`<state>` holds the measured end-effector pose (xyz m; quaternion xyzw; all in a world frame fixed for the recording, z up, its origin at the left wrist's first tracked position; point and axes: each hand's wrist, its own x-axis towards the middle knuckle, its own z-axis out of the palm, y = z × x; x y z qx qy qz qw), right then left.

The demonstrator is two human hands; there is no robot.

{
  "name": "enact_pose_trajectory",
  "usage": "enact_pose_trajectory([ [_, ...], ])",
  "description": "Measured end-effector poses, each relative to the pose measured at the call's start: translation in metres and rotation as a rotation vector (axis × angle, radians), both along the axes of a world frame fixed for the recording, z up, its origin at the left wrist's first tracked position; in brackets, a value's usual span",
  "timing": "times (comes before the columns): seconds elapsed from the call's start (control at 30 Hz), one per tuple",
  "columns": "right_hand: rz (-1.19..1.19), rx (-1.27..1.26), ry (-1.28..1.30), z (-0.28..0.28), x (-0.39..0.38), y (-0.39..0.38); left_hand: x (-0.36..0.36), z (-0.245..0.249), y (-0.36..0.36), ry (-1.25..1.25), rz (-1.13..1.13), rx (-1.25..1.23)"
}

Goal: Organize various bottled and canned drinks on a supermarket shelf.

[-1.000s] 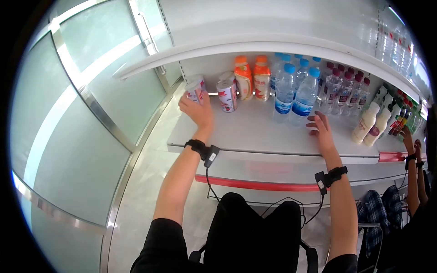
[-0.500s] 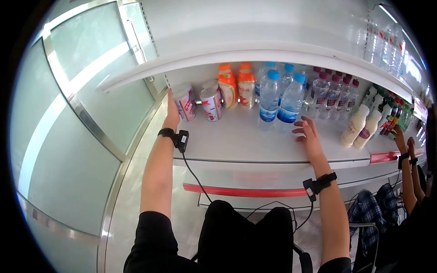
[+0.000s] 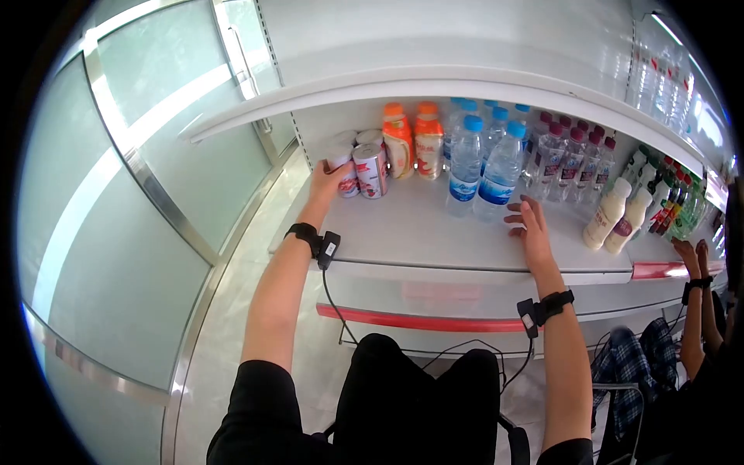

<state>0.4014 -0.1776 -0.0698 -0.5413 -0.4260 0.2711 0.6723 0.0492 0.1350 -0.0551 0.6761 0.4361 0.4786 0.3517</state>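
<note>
My left hand is closed round a white-and-red drink can at the left end of the shelf, its thumb across the front. Close against it on the right stands a second can, with more cans partly hidden behind. My right hand hovers at the shelf's front with its fingers apart, holding nothing. It is nearest to a blue-capped water bottle, beside another blue-capped bottle.
Orange-capped bottles stand right of the cans. Further right are dark-capped bottles and white milky bottles. An upper shelf overhangs the drinks. Another person's hands are at the far right. Glass doors are at left.
My left hand has moved from the can's outer side to grip round it. The front cans now stand closer together, the left one shifted right. My right hand stays nearly still.
</note>
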Motion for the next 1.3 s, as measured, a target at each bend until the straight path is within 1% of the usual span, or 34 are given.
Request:
enact_pose_trajectory([
  [0.1,-0.011,0.003,-0.011,-0.002,0.001,0.001,-0.014,0.006,-0.017,0.030,0.054,-0.024],
  [0.2,-0.021,0.001,-0.020,-0.001,-0.001,0.001,-0.022,0.006,-0.017,0.078,0.068,0.016],
  [0.27,-0.024,-0.007,-0.018,0.000,-0.002,0.000,-0.019,-0.008,-0.001,0.073,0.095,0.288],
  [0.3,-0.026,-0.006,-0.021,-0.001,-0.001,0.000,-0.015,0.002,-0.012,0.006,0.017,0.162],
  [0.33,-0.029,-0.004,-0.027,-0.001,0.000,0.000,-0.009,0.005,-0.017,0.000,0.017,0.164],
  [0.4,-0.035,-0.005,-0.033,-0.002,0.001,0.001,0.009,0.009,-0.031,-0.016,0.336,0.472],
  [0.43,-0.042,-0.005,-0.032,-0.002,0.002,0.002,0.020,0.014,-0.041,-0.022,0.332,0.473],
  [0.5,-0.043,0.005,-0.016,-0.003,0.004,0.003,0.038,0.026,-0.062,0.194,0.353,0.631],
  [0.53,-0.037,0.009,0.003,-0.004,0.002,0.003,0.047,0.031,-0.071,0.196,0.350,0.629],
  [0.6,-0.040,-0.010,-0.025,-0.002,-0.001,0.001,0.061,0.032,-0.087,0.529,0.357,0.777],
  [0.63,-0.042,-0.022,-0.054,-0.001,-0.002,0.000,0.067,0.031,-0.088,0.527,0.360,0.767],
  [0.7,-0.037,-0.026,-0.059,0.000,-0.003,0.000,0.076,0.033,-0.084,0.526,0.438,0.589],
  [0.73,-0.036,-0.024,-0.060,0.001,-0.002,0.000,0.078,0.033,-0.082,0.525,0.436,0.590],
  [0.8,-0.035,-0.015,-0.057,0.001,-0.003,-0.001,0.083,0.032,-0.079,0.753,0.512,0.715],
  [0.83,-0.031,-0.008,-0.053,0.000,-0.003,-0.002,0.082,0.031,-0.079,0.758,0.508,0.717],
  [0.9,-0.037,-0.015,-0.048,0.000,-0.003,-0.002,0.072,0.030,-0.080,0.732,0.430,0.819],
  [1.03,-0.039,0.006,-0.034,-0.004,0.000,0.003,0.054,0.033,-0.079,0.732,0.393,0.902],
  [1.1,-0.046,0.014,-0.053,-0.007,0.002,0.005,0.051,0.035,-0.077,0.631,0.295,0.947],
  [1.13,-0.051,0.015,-0.067,-0.009,0.003,0.004,0.050,0.037,-0.075,0.626,0.292,0.954],
  [1.2,-0.063,0.014,-0.074,-0.009,0.003,0.003,0.049,0.044,-0.074,0.563,0.079,0.683],
  [1.3,-0.072,0.017,-0.083,-0.008,0.003,0.005,0.052,0.044,-0.085,0.532,0.046,0.649],
])
